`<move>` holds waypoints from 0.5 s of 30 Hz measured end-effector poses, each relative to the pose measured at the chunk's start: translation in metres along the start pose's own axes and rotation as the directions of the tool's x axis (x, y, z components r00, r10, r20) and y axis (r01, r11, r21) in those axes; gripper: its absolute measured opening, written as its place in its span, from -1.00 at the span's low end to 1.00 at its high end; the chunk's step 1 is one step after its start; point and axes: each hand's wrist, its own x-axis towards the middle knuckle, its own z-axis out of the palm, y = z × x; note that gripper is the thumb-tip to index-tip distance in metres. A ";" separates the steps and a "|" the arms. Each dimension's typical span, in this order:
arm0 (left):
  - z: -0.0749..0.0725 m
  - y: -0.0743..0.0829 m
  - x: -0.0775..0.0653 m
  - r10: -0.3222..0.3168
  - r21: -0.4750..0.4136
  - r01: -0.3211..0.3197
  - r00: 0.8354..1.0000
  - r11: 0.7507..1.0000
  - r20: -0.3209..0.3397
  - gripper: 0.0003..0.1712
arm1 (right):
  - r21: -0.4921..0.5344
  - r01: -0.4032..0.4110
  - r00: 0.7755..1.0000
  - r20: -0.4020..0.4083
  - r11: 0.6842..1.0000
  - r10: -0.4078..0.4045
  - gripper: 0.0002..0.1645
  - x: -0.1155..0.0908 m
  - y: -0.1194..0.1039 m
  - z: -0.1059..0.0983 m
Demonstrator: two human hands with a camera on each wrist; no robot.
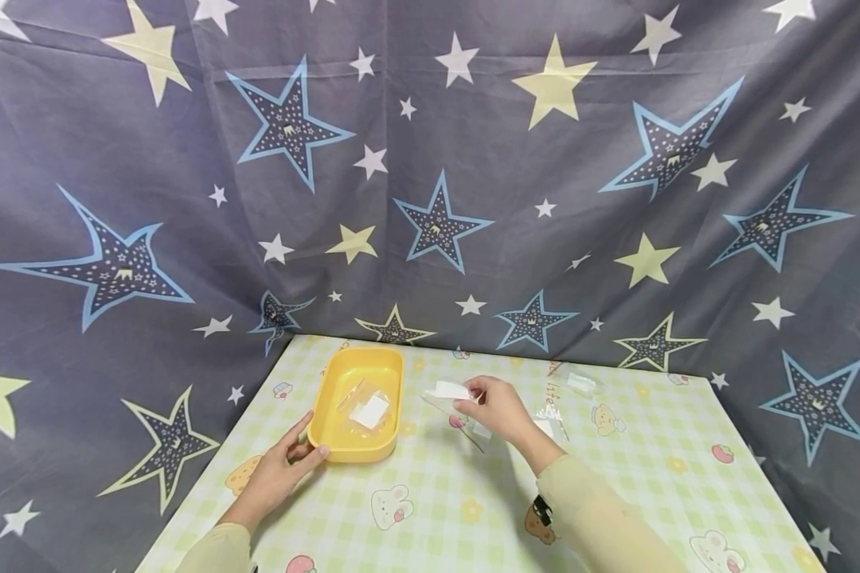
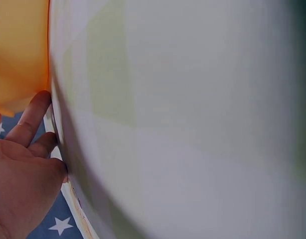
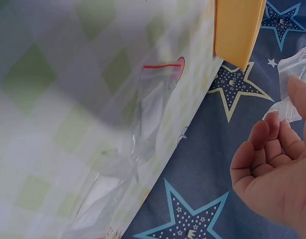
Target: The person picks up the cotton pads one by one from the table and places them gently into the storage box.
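My right hand point(image 1: 502, 406) pinches a small clear zip bag with a white piece inside point(image 1: 450, 390) between thumb and fingertips, held up over the table. The right wrist view shows the same clear bag point(image 3: 298, 67) at the thumb, with the other fingers curled below. At the near left corner of a yellow tray point(image 1: 361, 455), my left hand point(image 1: 275, 469) holds the wall, thumb at the front and fingers along the side. Inside the tray lie clear bags with white contents point(image 1: 369, 411). The left wrist view has the left fingers point(image 2: 36, 117) touching the tray's lower edge.
Under and beside the right hand, a red-striped zip bag point(image 3: 152, 107) and another clear bag point(image 3: 98, 199) lie on the checked tablecloth point(image 1: 473, 525). One more bag point(image 1: 582, 383) lies farther back to the right. A grey star-patterned curtain point(image 1: 430, 143) hangs behind the table.
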 end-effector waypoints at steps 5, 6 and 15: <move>0.000 0.001 0.000 -0.001 -0.008 0.001 1.000 1.000 0.004 0.12 | 0.000 -0.019 0.999 0.032 1.000 0.019 -0.61 0.001 -0.007 0.007; 0.000 0.001 0.000 -0.001 -0.007 0.001 1.000 1.000 0.004 0.12 | 0.010 -0.029 0.999 0.041 1.000 0.028 -0.60 0.001 -0.009 0.009; 0.000 0.001 0.001 -0.002 -0.011 0.002 1.000 1.000 0.015 0.12 | 0.001 -0.006 0.997 0.075 1.000 0.006 -0.55 0.007 -0.027 0.032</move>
